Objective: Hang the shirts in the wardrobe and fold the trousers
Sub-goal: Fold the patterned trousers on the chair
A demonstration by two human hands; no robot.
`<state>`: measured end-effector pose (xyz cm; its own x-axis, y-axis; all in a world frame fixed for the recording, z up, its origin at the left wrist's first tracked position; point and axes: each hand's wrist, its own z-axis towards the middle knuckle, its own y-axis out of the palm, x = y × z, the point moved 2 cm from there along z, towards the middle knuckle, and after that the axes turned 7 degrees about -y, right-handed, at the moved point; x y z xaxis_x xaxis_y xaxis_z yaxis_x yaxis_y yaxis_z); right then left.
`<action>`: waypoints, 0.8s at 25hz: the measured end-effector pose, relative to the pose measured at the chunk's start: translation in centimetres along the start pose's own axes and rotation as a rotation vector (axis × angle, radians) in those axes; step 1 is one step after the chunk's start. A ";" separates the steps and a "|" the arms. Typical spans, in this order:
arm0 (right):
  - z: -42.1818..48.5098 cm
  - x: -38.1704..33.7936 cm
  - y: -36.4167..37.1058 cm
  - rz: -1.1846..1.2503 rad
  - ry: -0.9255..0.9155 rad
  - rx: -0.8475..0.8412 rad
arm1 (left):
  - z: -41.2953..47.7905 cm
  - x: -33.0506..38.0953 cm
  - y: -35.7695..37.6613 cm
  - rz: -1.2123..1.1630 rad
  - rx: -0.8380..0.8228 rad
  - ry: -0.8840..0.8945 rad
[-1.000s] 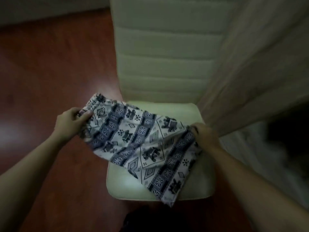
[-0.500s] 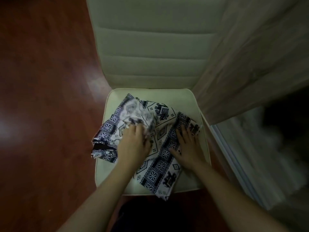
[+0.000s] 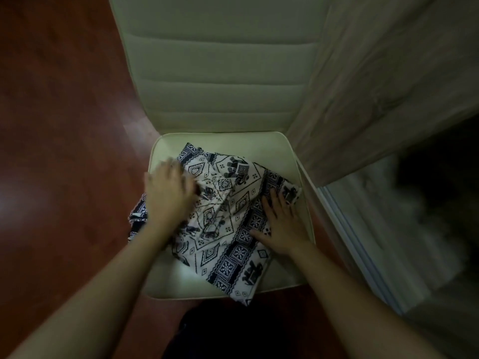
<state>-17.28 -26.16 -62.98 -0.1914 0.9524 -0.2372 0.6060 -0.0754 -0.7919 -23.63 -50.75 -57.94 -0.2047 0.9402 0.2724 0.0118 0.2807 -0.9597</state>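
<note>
The left hand (image 3: 168, 193) is smeared by motion, its fingertips a blur at the far left corner of the trousers (image 3: 228, 216), so whether they pinch the cloth or only press it cannot be told. Its forearm hides part of the trousers where they droop over the seat's left edge. The right hand (image 3: 281, 226), lying flat, covers a patch of the pattern. The chair (image 3: 220, 73) back is cut off by the top edge, the 2 forearms by the bottom edge. Right of the panel (image 3: 388, 86) everything is dark and blurred (pale streaks, nothing nameable). A black shape (image 3: 233, 332) at bottom centre is too dim to identify.
</note>
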 end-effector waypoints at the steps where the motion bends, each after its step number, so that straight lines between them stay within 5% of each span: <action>1: -0.1 -0.1 -0.1 -0.012 -0.005 0.007 | 2.0 -1.7 -0.3 0.059 -0.045 -0.074; 5: -1.1 0.3 0.1 -0.095 -0.091 0.023 | 4.8 -5.1 0.2 -0.005 -0.563 -0.181; 7: -1.7 0.3 -0.3 -0.081 -0.091 0.008 | 4.8 -4.2 0.1 -0.132 -0.600 -0.089; 10: -2.5 -0.5 -1.3 0.108 -0.065 0.047 | 5.9 -0.9 -1.8 -0.058 -0.395 0.180; 15: -2.7 -1.2 -1.5 1.130 0.248 0.040 | 3.7 4.4 -4.1 0.165 0.206 0.752; 20: -3.0 -0.6 -1.6 1.634 0.418 0.245 | -8.0 2.5 1.5 0.010 0.357 0.918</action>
<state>-15.82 -25.68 -59.89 0.6880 -0.1538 -0.7092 -0.1810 -0.9828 0.0375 -16.29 -46.41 -58.11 0.6352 0.7695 0.0667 -0.3177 0.3391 -0.8855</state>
